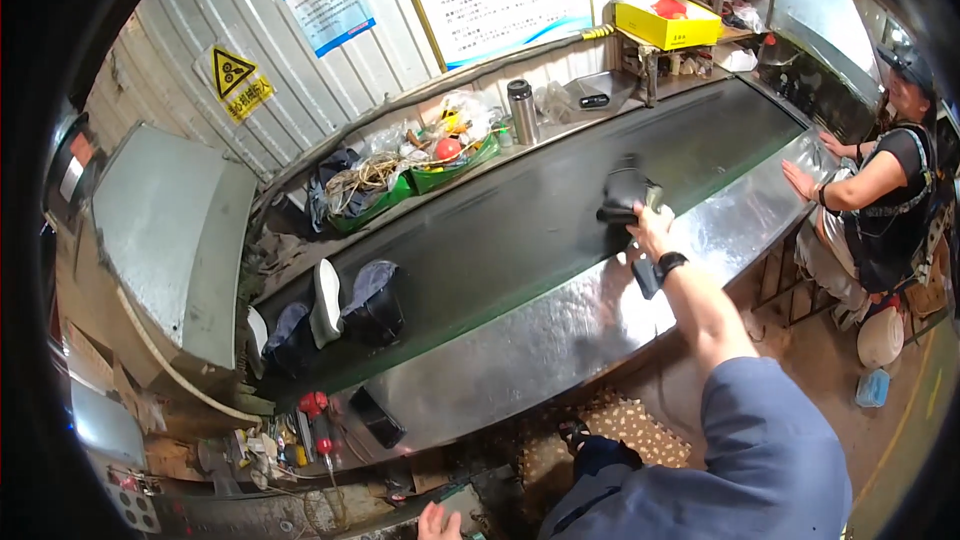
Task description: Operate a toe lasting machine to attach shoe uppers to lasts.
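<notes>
Black piece: right, over dark belt
Right hand: closed on it
Left hand: near, half-curled; hold unclear

The right hand holds a black shoe-like item at the dark belt, the left hand low at the lower edge

My surface is a long dark belt, with a shiny steel strip along the edge nearest me. Toward its left end stand two dark, grey-lined pieces, each with a white sole-shaped piece beside it. A flat black rectangular object lies on the steel close to my near left corner. Beyond the far edge, a narrow ledge carries two green trays and, right of them, an upright steel bottle.
</notes>
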Available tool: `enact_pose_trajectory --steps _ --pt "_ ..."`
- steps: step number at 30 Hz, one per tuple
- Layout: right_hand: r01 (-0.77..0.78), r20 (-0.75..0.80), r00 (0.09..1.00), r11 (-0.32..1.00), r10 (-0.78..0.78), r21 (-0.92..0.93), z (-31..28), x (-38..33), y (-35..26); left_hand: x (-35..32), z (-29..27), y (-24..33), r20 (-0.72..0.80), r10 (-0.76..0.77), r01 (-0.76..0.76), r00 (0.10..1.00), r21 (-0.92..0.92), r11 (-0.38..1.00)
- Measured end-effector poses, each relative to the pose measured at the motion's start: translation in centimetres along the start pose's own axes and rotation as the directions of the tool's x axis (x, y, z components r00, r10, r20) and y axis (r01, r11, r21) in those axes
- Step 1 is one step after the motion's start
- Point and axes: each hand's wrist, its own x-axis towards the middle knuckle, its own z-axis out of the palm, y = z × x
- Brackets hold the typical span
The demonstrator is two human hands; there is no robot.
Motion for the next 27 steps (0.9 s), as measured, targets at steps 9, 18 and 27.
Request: enact_pose_trajectory --steps 9,18,27 --pt "0.874 0.973 0.146 0.438 0.176 -0.211 8.1 -26.5 16.8 6.3 2.7 3.1 0.079 -0.036 0.027 0.996 0.115 0.993" --pt "0.999 0.962 -0.011 0.052 0.273 -0.003 -4.2 -24.6 13.3 21.7 13.9 10.5 0.450 0.161 -0.275 0.878 0.200 0.941" --pt "0.389 0.530 0.815 0.456 0.234 -0.800 -11.8 -24.7 6.7 45.8 21.6 15.9 0.471 0.315 -0.565 0.824 0.727 0.391"
